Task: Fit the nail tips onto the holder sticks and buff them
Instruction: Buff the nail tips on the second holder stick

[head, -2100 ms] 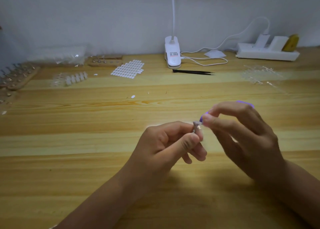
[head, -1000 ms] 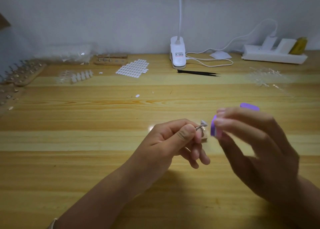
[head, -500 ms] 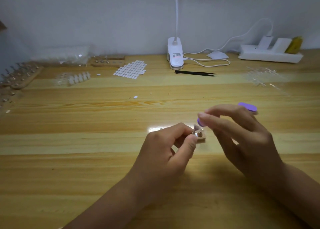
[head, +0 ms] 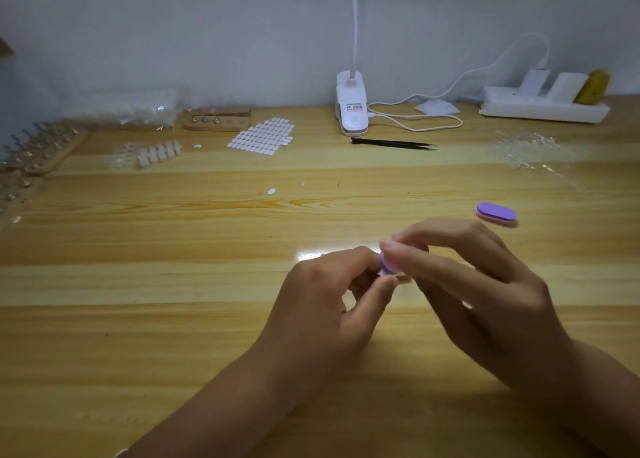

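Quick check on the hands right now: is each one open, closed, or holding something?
Left hand: closed, pinching the holder stick, mostly hidden by the fingers.
Right hand: closed, pinching the purple buffer.

The light is dim, with a small white glare on the table (head: 173, 284) near the blurred right hand (head: 485, 284), weak shadows under it, and bent edges.

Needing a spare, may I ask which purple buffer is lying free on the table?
The purple buffer lying beyond the right hand; the other buffer is pinched in that hand's fingers.
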Action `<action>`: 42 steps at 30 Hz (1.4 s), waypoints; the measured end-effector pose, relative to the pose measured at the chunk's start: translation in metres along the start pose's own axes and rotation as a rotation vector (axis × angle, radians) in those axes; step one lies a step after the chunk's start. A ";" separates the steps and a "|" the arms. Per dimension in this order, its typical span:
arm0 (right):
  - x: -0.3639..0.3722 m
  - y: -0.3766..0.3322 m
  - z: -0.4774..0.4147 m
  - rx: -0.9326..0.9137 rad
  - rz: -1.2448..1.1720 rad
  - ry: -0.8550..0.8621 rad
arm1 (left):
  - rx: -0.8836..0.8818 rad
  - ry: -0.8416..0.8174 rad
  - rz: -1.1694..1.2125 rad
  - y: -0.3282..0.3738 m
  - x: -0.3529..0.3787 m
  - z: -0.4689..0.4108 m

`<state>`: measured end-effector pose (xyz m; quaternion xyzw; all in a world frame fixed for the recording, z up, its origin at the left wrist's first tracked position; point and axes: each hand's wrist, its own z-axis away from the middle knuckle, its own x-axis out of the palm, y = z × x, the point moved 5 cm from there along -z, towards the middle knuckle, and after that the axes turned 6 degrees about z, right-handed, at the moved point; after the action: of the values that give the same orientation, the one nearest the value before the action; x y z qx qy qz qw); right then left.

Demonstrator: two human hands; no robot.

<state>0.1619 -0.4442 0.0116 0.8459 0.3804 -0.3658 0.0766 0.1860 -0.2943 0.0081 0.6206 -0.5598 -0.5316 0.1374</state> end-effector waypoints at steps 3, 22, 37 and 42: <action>0.000 0.011 -0.001 0.034 0.062 -0.025 | -0.011 0.023 -0.016 -0.002 -0.001 0.001; -0.012 0.013 -0.004 0.090 0.034 0.131 | 0.068 0.136 0.028 -0.004 -0.005 0.002; -0.002 -0.002 -0.002 -0.007 0.010 0.060 | 0.097 0.102 0.032 -0.003 -0.004 0.001; -0.005 0.008 -0.003 0.051 0.008 0.070 | 0.084 0.110 0.028 -0.006 -0.003 0.003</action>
<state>0.1670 -0.4512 0.0156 0.8613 0.3702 -0.3455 0.0432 0.1878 -0.2881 0.0037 0.6461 -0.5820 -0.4707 0.1491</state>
